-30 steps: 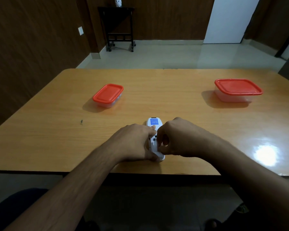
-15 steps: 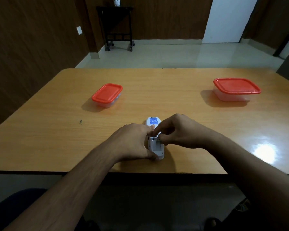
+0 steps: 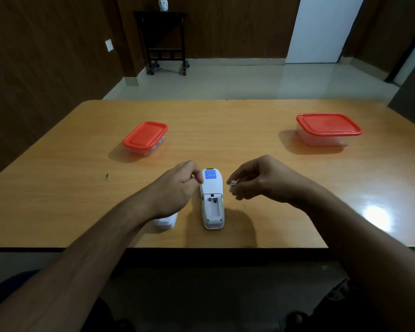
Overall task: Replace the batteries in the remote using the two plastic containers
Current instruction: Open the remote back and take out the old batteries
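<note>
The white plastic remote [image 3: 212, 198] lies face down near the front edge of the glossy orange-brown wooden table [image 3: 249, 130], battery bay open and empty, directly between the two hands. The left hand [image 3: 177, 185] is curled just beside its upper left edge, pinching a small battery [image 3: 192, 175] whose tip barely shows, while the right hand [image 3: 256, 179] floats a little off its right side, fingertips closed on another small silvery battery [image 3: 233, 183]. A white cover piece [image 3: 165, 221] rests under the left wrist, and two clear plastic containers with red lids sit farther back, the smaller [image 3: 145, 137] on the left, the larger [image 3: 327, 129] far right.
</note>
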